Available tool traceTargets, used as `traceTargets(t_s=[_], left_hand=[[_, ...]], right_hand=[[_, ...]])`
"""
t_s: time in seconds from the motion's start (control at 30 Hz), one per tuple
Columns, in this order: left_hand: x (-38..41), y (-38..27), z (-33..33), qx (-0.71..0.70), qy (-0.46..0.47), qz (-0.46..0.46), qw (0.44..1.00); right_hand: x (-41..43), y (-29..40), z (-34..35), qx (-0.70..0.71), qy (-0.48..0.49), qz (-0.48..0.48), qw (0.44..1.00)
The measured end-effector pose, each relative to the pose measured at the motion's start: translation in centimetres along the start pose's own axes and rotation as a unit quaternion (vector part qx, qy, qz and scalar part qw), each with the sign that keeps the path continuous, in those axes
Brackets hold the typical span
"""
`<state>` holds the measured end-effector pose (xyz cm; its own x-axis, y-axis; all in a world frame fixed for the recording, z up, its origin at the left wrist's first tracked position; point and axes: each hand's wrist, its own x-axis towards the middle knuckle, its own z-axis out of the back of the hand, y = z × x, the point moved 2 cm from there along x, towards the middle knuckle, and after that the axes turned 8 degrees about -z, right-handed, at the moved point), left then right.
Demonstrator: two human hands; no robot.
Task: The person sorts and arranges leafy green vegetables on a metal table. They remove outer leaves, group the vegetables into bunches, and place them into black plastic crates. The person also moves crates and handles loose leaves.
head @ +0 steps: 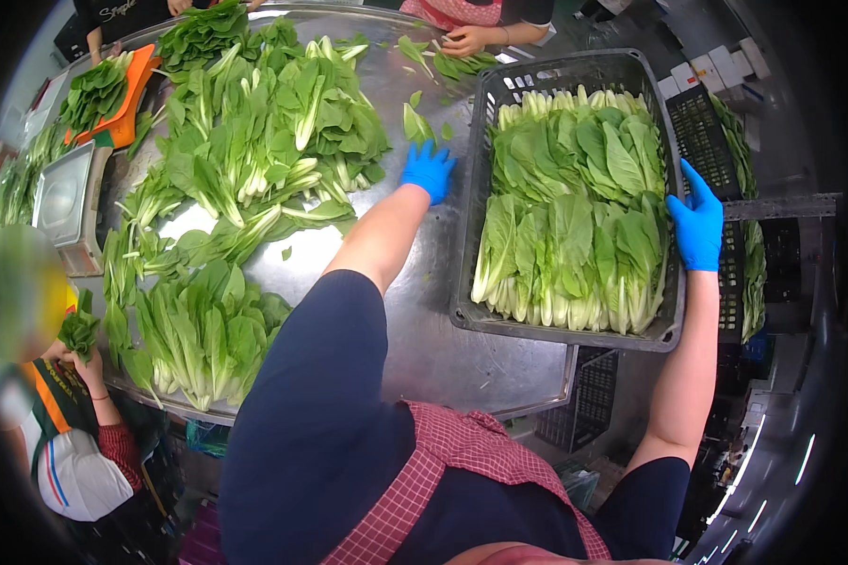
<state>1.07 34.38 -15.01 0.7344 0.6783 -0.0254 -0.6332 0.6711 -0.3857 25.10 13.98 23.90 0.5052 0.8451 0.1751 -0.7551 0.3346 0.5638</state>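
My left hand (427,173), in a blue glove, has its fingers spread over the steel table and holds nothing. Just beyond its fingertips lies a loose leafy green (416,126). On the right, my gloved right hand (699,224) grips the side rim of a black plastic crate (565,337), thumb over the edge. Inside the crate, leafy greens stand packed in two rows, a back row (572,152) and a front row (572,261), pale stems outward. The crate sits at the right side of the steel table (424,339).
A large heap of greens (254,134) covers the table's left, with a bunch (205,332) nearer me. An orange basket (133,92) and a scale (67,198) stand far left. A co-worker's hand (466,41) works at the back; another person (78,438) holds greens at left.
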Motion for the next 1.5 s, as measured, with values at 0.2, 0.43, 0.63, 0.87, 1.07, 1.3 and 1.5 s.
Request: traceTargets(t_s=[0.2,0.43,0.63,0.87,1.07,1.3,1.5], left_hand=[[-1.8,6.2,0.4,0.220,0.015,0.074,0.973],[-5.4,12.4,3.3,0.160,-0.009,0.096,0.982],[-8.7,16.8,8.7,0.250,-0.101,0.074,0.960],[-13.1,14.3,12.0,0.150,-0.153,-0.145,0.966],[-14.6,11.3,15.7,-0.097,-0.047,0.103,0.989],[-20.9,14.7,20.4,0.103,-0.056,0.195,0.974],[-15.0,-7.4,24.9,-0.436,-0.138,0.086,0.885]], right_hand=[[-0.3,0.5,-0.2,0.078,0.003,0.008,0.997],[-0.9,7.7,-2.6,-0.173,-0.016,0.016,0.985],[-1.5,9.7,-5.7,-0.220,-0.032,0.048,0.974],[-4.8,18.2,-19.1,-0.305,0.042,0.038,0.951],[-4.7,15.5,-12.9,-0.146,0.072,0.105,0.981],[-6.5,0.1,-3.4,0.042,-0.085,0.040,0.995],[-3.9,-9.1,-5.5,0.209,-0.050,-0.059,0.975]])
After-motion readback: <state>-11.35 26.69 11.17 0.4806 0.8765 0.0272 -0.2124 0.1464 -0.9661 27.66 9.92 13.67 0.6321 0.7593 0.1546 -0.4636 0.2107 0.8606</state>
